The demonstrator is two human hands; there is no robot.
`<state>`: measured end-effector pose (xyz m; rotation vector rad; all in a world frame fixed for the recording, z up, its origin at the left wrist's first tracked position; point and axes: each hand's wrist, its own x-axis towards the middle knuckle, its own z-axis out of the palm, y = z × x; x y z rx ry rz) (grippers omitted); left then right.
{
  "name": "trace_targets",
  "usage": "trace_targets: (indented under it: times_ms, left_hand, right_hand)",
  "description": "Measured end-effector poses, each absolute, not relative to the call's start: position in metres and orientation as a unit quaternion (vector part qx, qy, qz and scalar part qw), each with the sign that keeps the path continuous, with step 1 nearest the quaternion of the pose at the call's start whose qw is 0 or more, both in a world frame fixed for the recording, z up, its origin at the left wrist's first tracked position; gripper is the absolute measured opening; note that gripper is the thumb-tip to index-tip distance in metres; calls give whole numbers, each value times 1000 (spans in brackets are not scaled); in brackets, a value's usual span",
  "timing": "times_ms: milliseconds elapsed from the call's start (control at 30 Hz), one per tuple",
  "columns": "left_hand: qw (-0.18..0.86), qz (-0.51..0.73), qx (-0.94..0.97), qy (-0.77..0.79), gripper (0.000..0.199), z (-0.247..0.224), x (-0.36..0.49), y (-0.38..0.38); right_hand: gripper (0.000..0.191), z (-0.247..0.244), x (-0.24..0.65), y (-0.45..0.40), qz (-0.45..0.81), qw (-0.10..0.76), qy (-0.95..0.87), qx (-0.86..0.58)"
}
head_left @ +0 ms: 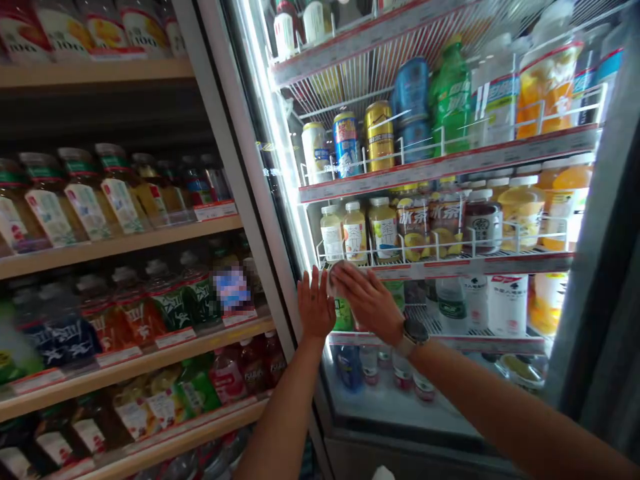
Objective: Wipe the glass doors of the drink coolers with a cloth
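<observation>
My left hand [316, 307] is raised with its fingers stretched upward, at the left edge of the fridge's glass door [370, 417]. It holds nothing that I can see. Close beside it, my right hand [367, 297], with a dark watch [415, 330] on the wrist, presses flat toward the glass. Under its fingertips is a small pale, crumpled cloth [332, 283], mostly covered by the fingers. Behind the glass, just above the hands, stand bottles of tea drink [355, 233] on a wire shelf.
Lit fridge shelves hold cans [380, 137], a green soda bottle [451, 97] and large juice bottles [547, 80]. To the left, wooden shelves [210, 233] carry rows of bottled drinks [123, 180]. A grey upright frame [235, 160] separates the two.
</observation>
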<state>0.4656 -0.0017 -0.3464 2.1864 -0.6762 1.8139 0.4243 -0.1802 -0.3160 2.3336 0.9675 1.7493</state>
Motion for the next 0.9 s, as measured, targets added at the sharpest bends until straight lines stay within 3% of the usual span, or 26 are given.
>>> trace_targets:
  times_ms: [100, 200, 467, 567, 667, 833, 900]
  left_hand:
    - [107, 619, 743, -229, 59, -346, 466, -2]
    - [90, 636, 735, -219, 59, -344, 464, -3]
    - [95, 627, 737, -233, 61, -345, 463, -2]
    - [99, 624, 739, -233, 61, -345, 463, -2]
    - [82, 635, 734, -228, 60, -344, 463, -3]
    - [77, 644, 729, -219, 59, -343, 462, -5]
    - [82, 639, 733, -218, 60, -344, 462, -4]
  right_hand:
    - [61, -259, 431, -171, 602, -7, 277, 749]
    - [65, -257, 431, -169, 613, -18, 264, 745]
    - [56, -415, 412, -185, 580, 38, 276, 766]
    - [55, -428, 409, -188, 572, 35, 285, 769]
    - [57, -388, 412, -188, 558, 37, 299, 774]
    - [62, -275, 423, -190, 614, -10, 250, 749]
    - [65, -256, 425, -192, 632, -22, 238, 737]
